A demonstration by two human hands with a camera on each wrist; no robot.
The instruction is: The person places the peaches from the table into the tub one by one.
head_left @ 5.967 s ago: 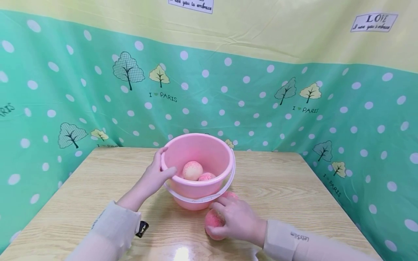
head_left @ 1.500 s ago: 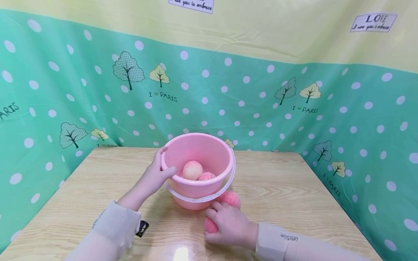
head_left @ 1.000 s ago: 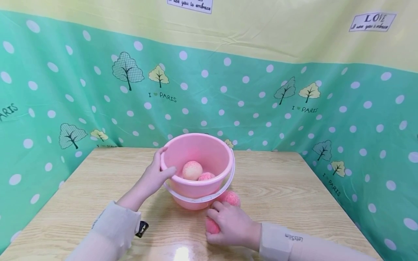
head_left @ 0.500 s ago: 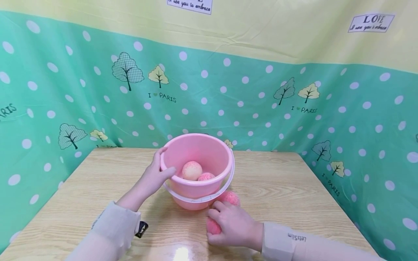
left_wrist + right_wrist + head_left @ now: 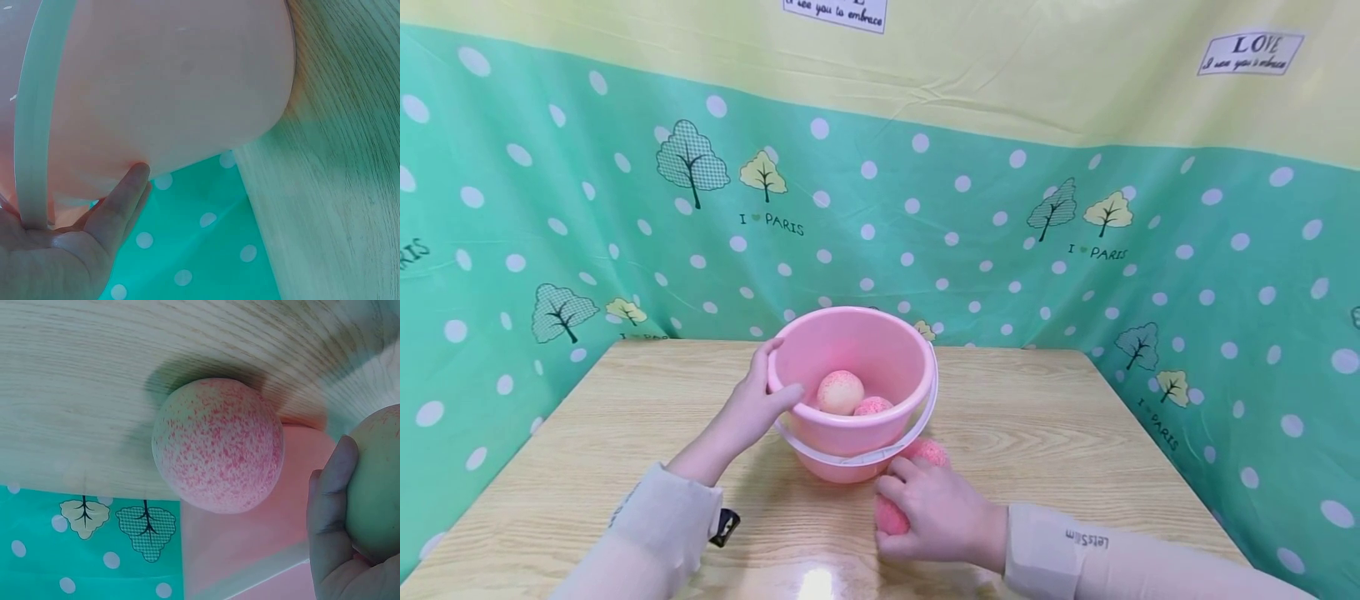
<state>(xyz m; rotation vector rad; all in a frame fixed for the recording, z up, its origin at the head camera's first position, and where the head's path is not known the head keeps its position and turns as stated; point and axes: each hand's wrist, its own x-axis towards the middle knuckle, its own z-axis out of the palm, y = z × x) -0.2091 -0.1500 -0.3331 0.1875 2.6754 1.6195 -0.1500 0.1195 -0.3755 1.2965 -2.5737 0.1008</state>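
Note:
A pink bucket (image 5: pixel 850 433) stands on the wooden table, tilted so that its mouth faces me. My left hand (image 5: pixel 756 408) grips its left rim, thumb inside and fingers outside. In the left wrist view, the fingers (image 5: pixel 128 194) lie against the bucket's outer wall. Inside are a cream-and-pink peach (image 5: pixel 840 392) and a pinker peach (image 5: pixel 873 406), partly hidden by the rim. At the bucket's right front, my right hand (image 5: pixel 943 512) holds a peach (image 5: pixel 891 515), its fingers curled over it. Just beyond that hand another speckled peach (image 5: pixel 219 447) sits beside the bucket.
The bucket's white handle (image 5: pixel 872 457) hangs down across its front. Wooden table surface (image 5: pixel 1045 450) extends on both sides. A green polka-dot cloth (image 5: pixel 865 208) rises behind the table and along its sides. A black clip-like object (image 5: pixel 726 527) is at the left cuff.
Six seconds ago my right hand's fingers reached between the two outside peaches; now they curl over the nearer one. Over the last second the hand edged slightly right. Left hand and bucket stay put.

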